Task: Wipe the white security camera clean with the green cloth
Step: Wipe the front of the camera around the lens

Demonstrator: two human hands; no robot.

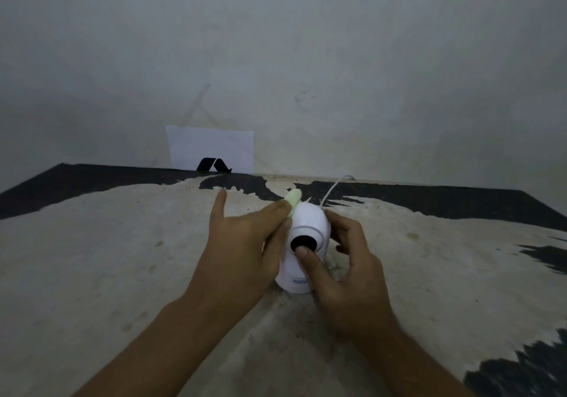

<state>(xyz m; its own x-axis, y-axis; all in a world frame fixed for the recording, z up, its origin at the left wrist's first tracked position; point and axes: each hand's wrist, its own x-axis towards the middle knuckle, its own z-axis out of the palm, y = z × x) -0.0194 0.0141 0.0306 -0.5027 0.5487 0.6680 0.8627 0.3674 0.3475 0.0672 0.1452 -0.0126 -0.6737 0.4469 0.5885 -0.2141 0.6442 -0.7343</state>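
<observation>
The white security camera (pixel 308 221) stands upright on the worn table (pixel 122 258), its round black lens (pixel 303 243) facing me. My left hand (pixel 245 243) presses the pale green cloth (pixel 293 198) against the camera's upper left side; only a small end of the cloth shows above the fingers. My right hand (pixel 346 267) grips the camera from the right, thumb resting just below the lens and fingers wrapped around the far side. A thin white cable (pixel 333 189) runs from behind the camera toward the wall.
A white paper sheet with a black logo (pixel 211 149) leans against the grey wall at the table's back edge. The table surface is cream with black patches along the back and right side.
</observation>
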